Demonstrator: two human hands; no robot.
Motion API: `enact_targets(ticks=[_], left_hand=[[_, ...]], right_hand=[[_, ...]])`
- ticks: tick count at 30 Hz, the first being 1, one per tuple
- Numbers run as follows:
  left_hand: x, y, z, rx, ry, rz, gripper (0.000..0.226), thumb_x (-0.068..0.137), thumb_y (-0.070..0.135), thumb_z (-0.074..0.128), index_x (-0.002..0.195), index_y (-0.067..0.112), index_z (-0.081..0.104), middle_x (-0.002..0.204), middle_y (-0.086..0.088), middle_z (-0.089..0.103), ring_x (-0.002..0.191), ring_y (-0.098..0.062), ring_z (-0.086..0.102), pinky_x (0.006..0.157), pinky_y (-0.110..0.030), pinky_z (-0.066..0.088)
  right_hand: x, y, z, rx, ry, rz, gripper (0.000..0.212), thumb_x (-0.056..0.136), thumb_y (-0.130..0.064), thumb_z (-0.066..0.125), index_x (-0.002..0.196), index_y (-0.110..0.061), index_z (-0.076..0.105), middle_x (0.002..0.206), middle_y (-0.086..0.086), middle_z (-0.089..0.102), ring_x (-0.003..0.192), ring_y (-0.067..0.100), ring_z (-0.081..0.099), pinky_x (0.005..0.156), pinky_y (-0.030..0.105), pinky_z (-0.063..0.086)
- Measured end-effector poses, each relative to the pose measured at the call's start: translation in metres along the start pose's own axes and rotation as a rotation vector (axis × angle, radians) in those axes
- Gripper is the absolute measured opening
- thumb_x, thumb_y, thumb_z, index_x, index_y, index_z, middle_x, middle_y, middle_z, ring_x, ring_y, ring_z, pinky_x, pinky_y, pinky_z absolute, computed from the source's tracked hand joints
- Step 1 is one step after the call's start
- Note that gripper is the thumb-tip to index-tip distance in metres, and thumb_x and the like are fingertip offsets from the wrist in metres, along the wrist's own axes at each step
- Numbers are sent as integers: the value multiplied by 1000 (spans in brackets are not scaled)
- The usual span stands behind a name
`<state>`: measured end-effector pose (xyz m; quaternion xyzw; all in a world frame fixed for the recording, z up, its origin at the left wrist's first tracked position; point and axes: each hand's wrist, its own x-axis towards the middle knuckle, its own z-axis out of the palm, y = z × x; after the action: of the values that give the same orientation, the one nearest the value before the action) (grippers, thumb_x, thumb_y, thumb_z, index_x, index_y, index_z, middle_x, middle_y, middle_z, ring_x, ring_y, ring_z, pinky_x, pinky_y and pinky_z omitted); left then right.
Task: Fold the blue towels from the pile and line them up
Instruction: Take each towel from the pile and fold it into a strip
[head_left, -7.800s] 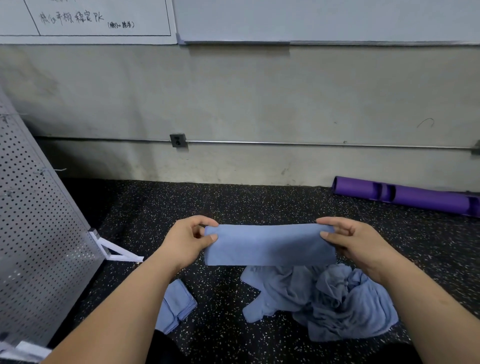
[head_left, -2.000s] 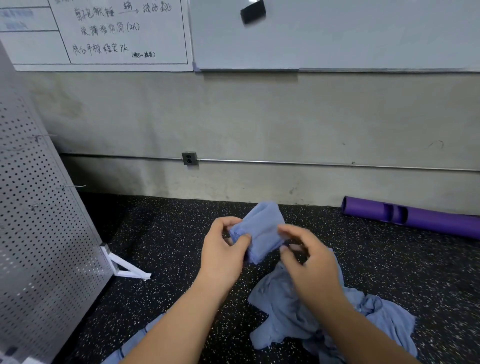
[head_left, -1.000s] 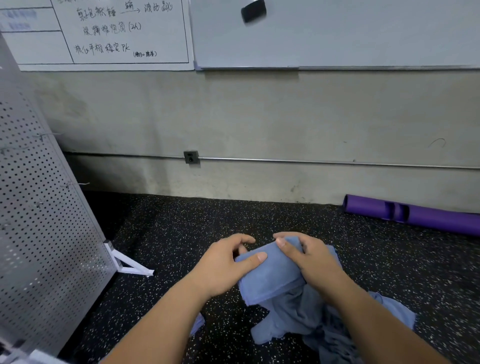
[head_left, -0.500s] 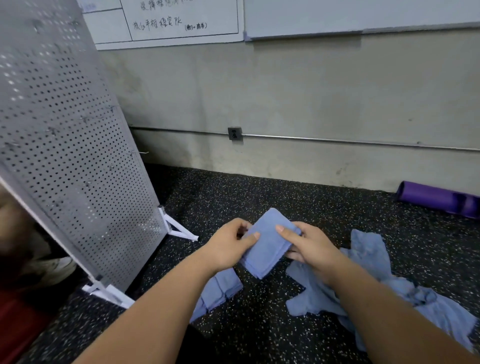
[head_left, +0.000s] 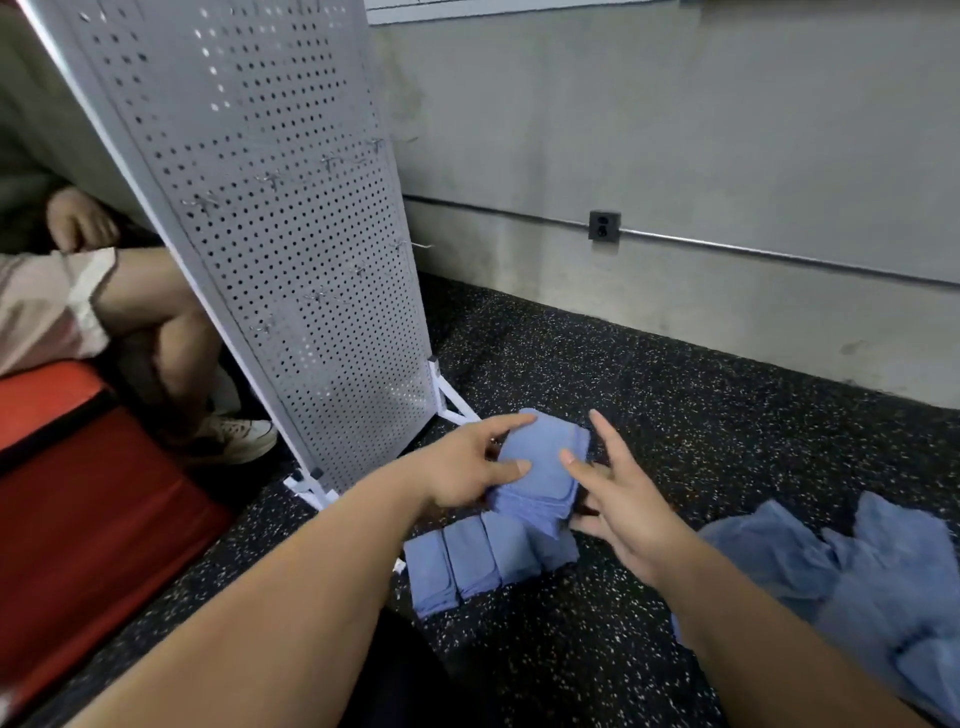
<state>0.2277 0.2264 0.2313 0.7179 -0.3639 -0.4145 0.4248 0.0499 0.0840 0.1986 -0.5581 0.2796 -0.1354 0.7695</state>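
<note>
No legible text, no labels, brands, numbers or signs

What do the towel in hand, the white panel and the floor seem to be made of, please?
Towel: soft cloth, perhaps cotton or microfibre, matte; its folded layers sag limply. Panel: likely white-painted sheet metal, with regular punched holes and faint sheen. Floor: looks like black rubber matting, matte with pale flecks.
</note>
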Motion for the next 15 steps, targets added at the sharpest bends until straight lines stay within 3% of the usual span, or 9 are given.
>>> enact_targets(ticks=[3, 6, 9, 12, 15], left_hand=[[2, -20, -26, -21, -4, -81, 72, 98, 25, 76, 159, 39, 42, 140, -11, 64, 123, -36, 68, 96, -51, 62], [1, -43, -42, -39, -85, -180, 77, 99, 23, 75, 161, 42, 33, 142, -5, 59, 107, -23, 70, 79, -35, 64], [-1, -77, -54, -152, -93, -233, 82, 99, 8, 72, 163, 39, 29, 143, -7, 55, 109, -23, 69, 86, -39, 64], [-8, -127, -57, -179, 23, -242, 86, 96, 2, 74, 163, 37, 33, 142, -4, 56, 112, -19, 68, 83, -37, 65], [-13, -189, -50, -215, 115, -292, 90, 91, 1, 80, 160, 41, 38, 141, -7, 58, 104, -21, 71, 79, -38, 64]], right_hand=[[18, 13, 24, 12, -58, -11, 64, 104, -14, 64, 154, -47, 39, 127, 3, 76, 116, 28, 74, 96, 56, 60], [39, 34, 41, -6, -44, 20, 56, 105, -12, 63, 152, -39, 49, 124, 4, 77, 112, 28, 75, 91, 51, 63], [66, 63, 55, -76, -38, 59, 52, 105, -12, 64, 147, -40, 52, 119, 4, 78, 107, 25, 77, 86, 46, 65], [86, 94, 63, -212, -92, 90, 61, 100, -13, 73, 148, -44, 52, 125, -1, 76, 113, 18, 74, 96, 48, 61], [105, 130, 76, -448, -190, 126, 67, 97, -10, 75, 144, -50, 49, 130, -12, 67, 113, 0, 65, 92, 29, 59]])
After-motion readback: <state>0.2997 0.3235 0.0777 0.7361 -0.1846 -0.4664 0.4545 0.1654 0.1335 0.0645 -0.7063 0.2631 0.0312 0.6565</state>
